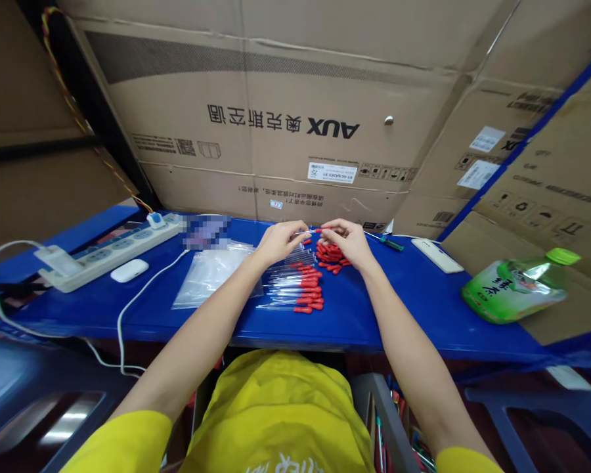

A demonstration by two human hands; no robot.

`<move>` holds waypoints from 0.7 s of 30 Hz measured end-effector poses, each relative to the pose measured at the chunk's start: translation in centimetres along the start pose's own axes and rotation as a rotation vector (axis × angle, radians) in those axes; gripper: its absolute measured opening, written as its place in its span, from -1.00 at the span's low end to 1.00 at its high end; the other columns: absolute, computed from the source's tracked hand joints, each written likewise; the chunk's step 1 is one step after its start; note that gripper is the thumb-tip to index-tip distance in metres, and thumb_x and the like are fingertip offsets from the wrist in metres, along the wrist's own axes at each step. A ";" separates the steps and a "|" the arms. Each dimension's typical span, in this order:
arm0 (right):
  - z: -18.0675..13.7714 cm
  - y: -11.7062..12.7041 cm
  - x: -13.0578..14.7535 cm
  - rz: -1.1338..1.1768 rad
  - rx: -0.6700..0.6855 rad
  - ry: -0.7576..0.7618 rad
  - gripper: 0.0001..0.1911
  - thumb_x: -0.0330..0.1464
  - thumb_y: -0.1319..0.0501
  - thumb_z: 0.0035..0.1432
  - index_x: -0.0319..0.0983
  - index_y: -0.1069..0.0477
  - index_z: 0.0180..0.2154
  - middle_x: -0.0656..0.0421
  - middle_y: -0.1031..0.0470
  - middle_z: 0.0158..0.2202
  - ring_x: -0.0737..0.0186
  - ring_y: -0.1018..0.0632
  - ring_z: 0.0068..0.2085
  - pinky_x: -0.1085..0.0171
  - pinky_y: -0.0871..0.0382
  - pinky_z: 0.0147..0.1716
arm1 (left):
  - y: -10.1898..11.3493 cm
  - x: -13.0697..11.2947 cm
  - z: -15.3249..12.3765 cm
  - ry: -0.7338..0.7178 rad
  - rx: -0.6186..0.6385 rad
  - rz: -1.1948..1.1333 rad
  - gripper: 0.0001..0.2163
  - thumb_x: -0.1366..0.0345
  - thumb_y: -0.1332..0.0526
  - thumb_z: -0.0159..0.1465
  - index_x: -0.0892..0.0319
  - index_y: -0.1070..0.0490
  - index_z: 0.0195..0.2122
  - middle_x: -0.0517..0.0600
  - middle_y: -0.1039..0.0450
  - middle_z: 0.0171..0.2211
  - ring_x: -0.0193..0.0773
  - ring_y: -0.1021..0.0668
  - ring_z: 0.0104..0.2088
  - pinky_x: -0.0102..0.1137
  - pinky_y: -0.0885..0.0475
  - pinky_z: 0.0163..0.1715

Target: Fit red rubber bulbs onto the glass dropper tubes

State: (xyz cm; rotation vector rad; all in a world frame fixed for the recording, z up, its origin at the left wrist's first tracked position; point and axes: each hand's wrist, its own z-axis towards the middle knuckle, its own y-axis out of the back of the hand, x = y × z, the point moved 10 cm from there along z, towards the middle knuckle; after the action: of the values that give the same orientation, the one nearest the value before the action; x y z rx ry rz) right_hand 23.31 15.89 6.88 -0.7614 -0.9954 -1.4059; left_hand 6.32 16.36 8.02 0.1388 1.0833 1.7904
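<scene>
My left hand (282, 240) pinches a thin clear glass dropper tube (303, 232) over the back of the blue table. At the tube's right end, the fingers of my right hand (349, 240) are closed on a red rubber bulb (318, 230); how far the tube sits inside it is too small to tell. Below my right hand lies a pile of loose red bulbs (331, 257). Glass tubes (303, 257) without bulbs lie below and between my hands. Nearer to me, several droppers with red bulbs (295, 292) lie in a row, bulbs pointing right.
Clear plastic bags (214, 276) lie left of the droppers. Farther left are a power strip (113, 249), a white case (129, 270) and a cable. On the right are a green-handled screwdriver (391, 244), a white phone-like object (437, 255) and a tipped drink bottle (515, 289). Cardboard (295, 85) walls the back.
</scene>
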 end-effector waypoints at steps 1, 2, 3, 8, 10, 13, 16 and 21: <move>0.0 0.0 0.0 0.004 -0.005 0.001 -0.51 0.06 -0.53 0.00 -0.18 -0.60 -0.24 0.15 -0.69 -0.40 0.08 -0.73 -0.32 0.13 -0.68 -0.21 | -0.1 -0.1 0.0 -0.006 0.018 -0.010 -0.61 -0.03 -0.06 0.54 0.13 -0.56 -0.10 0.01 -0.64 -0.23 -0.22 -0.59 -0.27 -0.39 -0.27 -0.29; 0.0 0.0 0.0 0.010 -0.008 0.001 -0.51 0.05 -0.53 -0.01 -0.18 -0.60 -0.24 0.15 -0.69 -0.41 0.09 -0.73 -0.33 0.14 -0.68 -0.21 | -0.3 -0.2 0.1 -0.014 0.039 -0.021 -0.60 -0.01 -0.03 0.55 0.13 -0.56 -0.11 0.01 -0.65 -0.21 -0.21 -0.60 -0.24 -0.39 -0.28 -0.27; 0.0 0.0 0.1 0.017 -0.009 0.001 -0.53 0.04 -0.54 -0.01 -0.18 -0.60 -0.24 0.15 -0.69 -0.41 0.09 -0.73 -0.33 0.14 -0.68 -0.22 | -0.5 -0.2 0.1 -0.022 0.059 -0.030 -0.60 0.01 -0.01 0.56 0.12 -0.56 -0.12 0.01 -0.65 -0.22 -0.20 -0.61 -0.23 -0.39 -0.28 -0.26; -0.1 -0.3 0.3 0.032 0.017 0.002 -0.54 -0.01 -0.57 -0.03 -0.18 -0.63 -0.22 0.16 -0.69 -0.42 0.10 -0.72 -0.35 0.15 -0.68 -0.23 | -0.4 -0.3 0.1 -0.032 0.085 -0.032 -0.60 0.05 0.00 0.57 0.15 -0.53 -0.20 -0.04 -0.53 -0.44 -0.25 -0.51 -0.42 -0.40 -0.20 -0.35; -0.2 -0.4 0.3 0.030 0.014 -0.004 -0.54 0.00 -0.57 -0.03 -0.19 -0.64 -0.23 0.15 -0.69 -0.42 0.09 -0.73 -0.35 0.14 -0.68 -0.24 | -0.2 -0.6 0.2 -0.044 0.083 -0.043 -0.60 0.06 0.00 0.56 0.16 -0.51 -0.24 -0.06 -0.46 -0.49 -0.28 -0.47 -0.47 -0.40 -0.18 -0.37; -0.3 -0.3 0.4 0.048 -0.008 -0.009 -0.53 0.01 -0.57 -0.04 -0.19 -0.65 -0.25 0.13 -0.70 -0.41 0.08 -0.74 -0.34 0.14 -0.69 -0.23 | 0.0 -1.1 0.2 -0.059 0.083 -0.069 -0.60 0.07 -0.01 0.56 0.17 -0.49 -0.28 -0.07 -0.42 -0.52 -0.30 -0.42 -0.50 -0.41 -0.17 -0.38; -0.4 -0.3 0.5 0.066 -0.022 -0.006 -0.54 0.00 -0.58 -0.05 -0.19 -0.65 -0.27 0.13 -0.71 -0.41 0.08 -0.74 -0.34 0.14 -0.69 -0.22 | 0.0 -1.3 0.2 -0.066 0.074 -0.088 -0.60 0.06 -0.01 0.56 0.18 -0.47 -0.29 -0.08 -0.40 -0.53 -0.31 -0.40 -0.51 -0.41 -0.16 -0.39; -0.5 -0.4 0.5 0.051 -0.021 -0.007 -0.56 -0.01 -0.58 -0.06 -0.18 -0.65 -0.28 0.14 -0.70 -0.42 0.07 -0.74 -0.35 0.13 -0.70 -0.22 | -0.3 -1.3 0.2 -0.078 0.077 -0.102 -0.60 0.07 -0.01 0.56 0.18 -0.47 -0.29 -0.08 -0.40 -0.52 -0.32 -0.38 -0.52 -0.41 -0.16 -0.39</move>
State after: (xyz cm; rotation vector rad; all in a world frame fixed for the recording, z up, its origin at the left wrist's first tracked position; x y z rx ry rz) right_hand 22.93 15.25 7.06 -0.8030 -0.9611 -1.3724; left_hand 7.25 15.45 8.41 0.1947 1.0855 1.6398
